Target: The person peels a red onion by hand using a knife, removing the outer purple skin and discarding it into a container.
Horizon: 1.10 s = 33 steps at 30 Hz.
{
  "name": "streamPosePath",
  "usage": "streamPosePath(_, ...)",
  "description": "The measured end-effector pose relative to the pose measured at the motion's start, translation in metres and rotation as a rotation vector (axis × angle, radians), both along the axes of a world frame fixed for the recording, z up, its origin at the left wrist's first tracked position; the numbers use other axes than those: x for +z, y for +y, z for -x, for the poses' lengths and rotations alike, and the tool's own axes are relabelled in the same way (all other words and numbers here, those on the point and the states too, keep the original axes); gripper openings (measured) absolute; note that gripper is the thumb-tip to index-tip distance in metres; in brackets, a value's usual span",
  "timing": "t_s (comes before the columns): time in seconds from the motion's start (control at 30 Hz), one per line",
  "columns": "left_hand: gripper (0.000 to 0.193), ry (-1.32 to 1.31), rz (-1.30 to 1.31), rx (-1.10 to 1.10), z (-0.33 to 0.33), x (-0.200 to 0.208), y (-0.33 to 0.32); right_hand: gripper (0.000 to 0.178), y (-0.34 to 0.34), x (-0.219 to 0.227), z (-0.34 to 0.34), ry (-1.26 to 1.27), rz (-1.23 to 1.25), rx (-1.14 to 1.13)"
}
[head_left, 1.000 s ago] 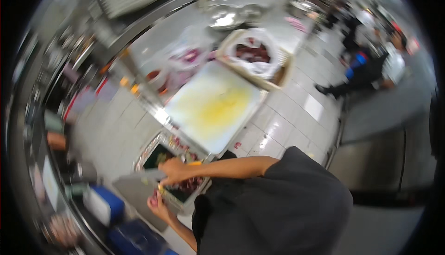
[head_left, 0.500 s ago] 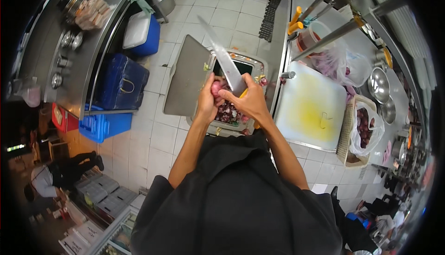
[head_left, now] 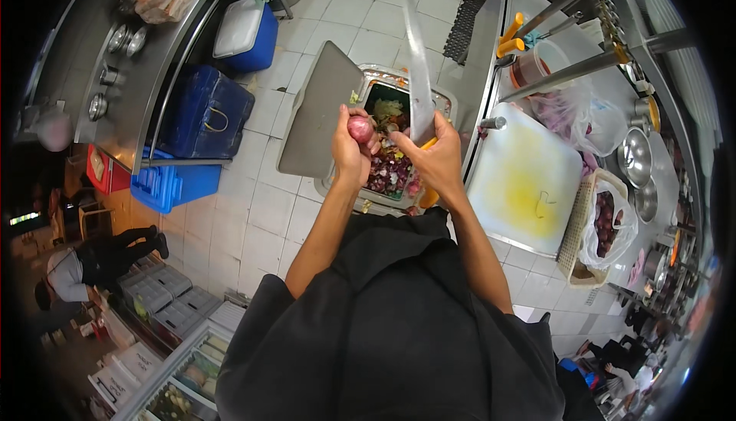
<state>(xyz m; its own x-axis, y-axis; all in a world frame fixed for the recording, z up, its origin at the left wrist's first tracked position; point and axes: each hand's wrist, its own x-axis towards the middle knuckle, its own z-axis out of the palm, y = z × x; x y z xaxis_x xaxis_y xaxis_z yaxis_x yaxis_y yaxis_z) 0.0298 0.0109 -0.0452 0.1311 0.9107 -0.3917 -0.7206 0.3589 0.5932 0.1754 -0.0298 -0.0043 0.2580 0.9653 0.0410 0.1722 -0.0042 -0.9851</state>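
Observation:
My left hand (head_left: 349,149) is closed around a red onion (head_left: 359,129), whose rounded pinkish side shows between thumb and fingers. In my right hand (head_left: 437,157) is a large kitchen knife (head_left: 418,76) with a yellow handle. Its broad blade points up and away from me, apart from the onion. Both hands are over a bin (head_left: 387,76) holding dark red onion skins (head_left: 389,172) and vegetable scraps (head_left: 389,108). The bin's grey lid (head_left: 318,114) hangs open on the left.
To the right, a white cutting board (head_left: 525,176) with a yellow stain lies on the steel counter. Behind it sit a basket (head_left: 579,226) with bagged red onions (head_left: 606,226) and metal bowls (head_left: 635,154). Blue containers (head_left: 203,134) stand at left. A person (head_left: 100,260) bends at far left.
The knife has swung upright and moved right, away from the onion. My hands have drawn apart, and the onion now shows more fully in my left hand.

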Motion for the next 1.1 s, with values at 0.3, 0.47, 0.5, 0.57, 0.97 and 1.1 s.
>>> streamPosePath(0.3,0.033,-0.081,0.021,-0.041,-0.002,-0.01,0.003,0.075,-0.006,0.015,0.015,-0.692,0.054,0.02)
streamPosePath(0.47,0.032,-0.092,-0.05,-0.025,-0.014,-0.008,-0.004,0.078,-0.004,0.021,0.016,-0.721,0.093,0.06)
streamPosePath(0.5,0.032,-0.093,-0.05,-0.025,-0.013,-0.009,-0.004,0.078,-0.004,0.021,0.016,-0.723,0.096,0.065)
streamPosePath(0.57,0.031,-0.103,-0.059,-0.038,-0.011,-0.015,-0.005,0.079,-0.005,0.02,0.016,-0.728,0.099,0.059)
streamPosePath(0.97,0.027,-0.004,-0.196,0.018,-0.02,-0.017,-0.002,0.078,-0.006,0.03,0.008,-0.78,0.1,0.083)
streamPosePath(1.1,0.027,0.018,-0.087,0.035,-0.033,0.019,-0.001,0.074,-0.001,0.029,0.002,-0.783,0.06,0.11)
